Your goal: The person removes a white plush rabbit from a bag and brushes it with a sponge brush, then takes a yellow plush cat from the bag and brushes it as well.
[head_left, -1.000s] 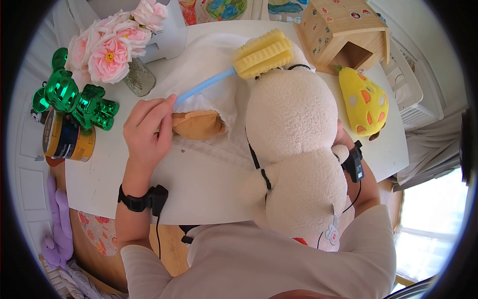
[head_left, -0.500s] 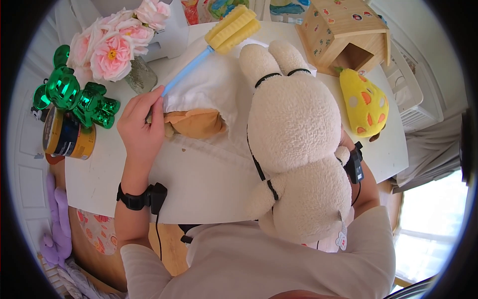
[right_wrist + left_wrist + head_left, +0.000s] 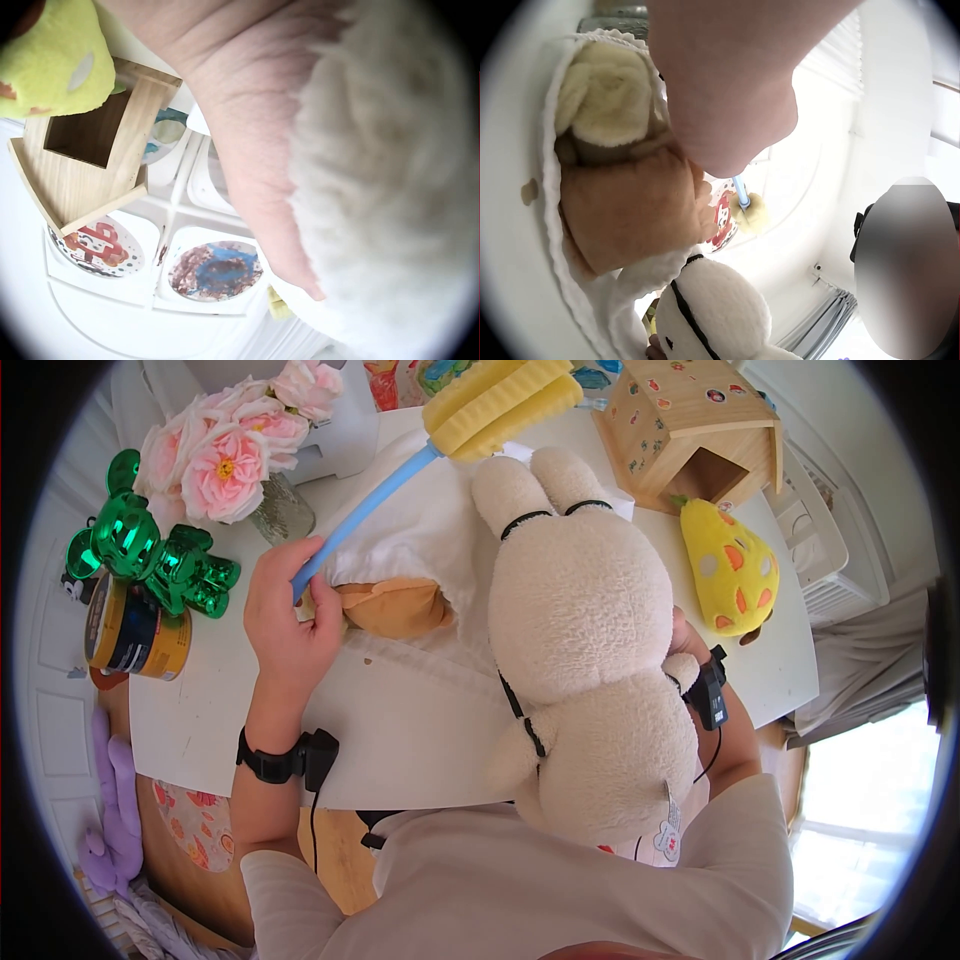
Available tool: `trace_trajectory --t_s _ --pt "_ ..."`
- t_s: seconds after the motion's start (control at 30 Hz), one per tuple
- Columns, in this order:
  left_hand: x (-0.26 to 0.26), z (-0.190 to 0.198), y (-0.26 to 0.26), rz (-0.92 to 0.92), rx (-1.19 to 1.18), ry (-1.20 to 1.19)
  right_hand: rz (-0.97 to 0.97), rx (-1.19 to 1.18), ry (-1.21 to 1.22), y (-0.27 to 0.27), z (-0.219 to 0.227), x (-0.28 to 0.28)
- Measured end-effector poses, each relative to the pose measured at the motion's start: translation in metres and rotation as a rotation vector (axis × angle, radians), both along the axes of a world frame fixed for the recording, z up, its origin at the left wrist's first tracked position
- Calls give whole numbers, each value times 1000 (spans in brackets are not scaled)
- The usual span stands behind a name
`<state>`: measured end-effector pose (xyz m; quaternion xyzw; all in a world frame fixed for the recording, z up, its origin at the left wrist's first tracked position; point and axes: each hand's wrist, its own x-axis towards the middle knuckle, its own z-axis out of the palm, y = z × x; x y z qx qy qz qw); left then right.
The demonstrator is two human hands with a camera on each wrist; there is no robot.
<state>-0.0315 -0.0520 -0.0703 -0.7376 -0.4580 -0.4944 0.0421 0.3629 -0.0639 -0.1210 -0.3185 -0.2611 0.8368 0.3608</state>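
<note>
My left hand (image 3: pixel 290 620) grips the blue handle of a duster (image 3: pixel 370 505) with a fluffy yellow head. The duster head is up past the ears of a large cream plush rabbit (image 3: pixel 585 600), overlapping the wall pictures in the head view. With my right hand (image 3: pixel 682 632), mostly hidden behind the rabbit, I hold it at its side, its back toward me. In the right wrist view the palm lies against its fur. Below my left hand, a white cloth (image 3: pixel 385 545) wraps a brown and cream soft toy (image 3: pixel 626 210).
Pink roses in a glass vase (image 3: pixel 283 515), a shiny green bear figure (image 3: pixel 150 545) and a yellow-and-black tub (image 3: pixel 150 635) stand at the left. On the right are a wooden house (image 3: pixel 690 425) and a yellow spotted plush (image 3: pixel 735 565). A white table (image 3: pixel 420 760) lies underneath.
The duster head first lay over the rabbit's ears, then lifted up and left, and now sits higher and farther right. The rabbit straightened, showing its ears, then shifted slightly left.
</note>
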Motion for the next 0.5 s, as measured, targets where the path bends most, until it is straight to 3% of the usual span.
trace_trajectory --t_s 0.3,0.5 --pt "4 6 1 -5 237 148 -54 -17 -44 3 -11 3" --pt "-1 1 6 -45 184 142 -8 5 24 2 -17 11"
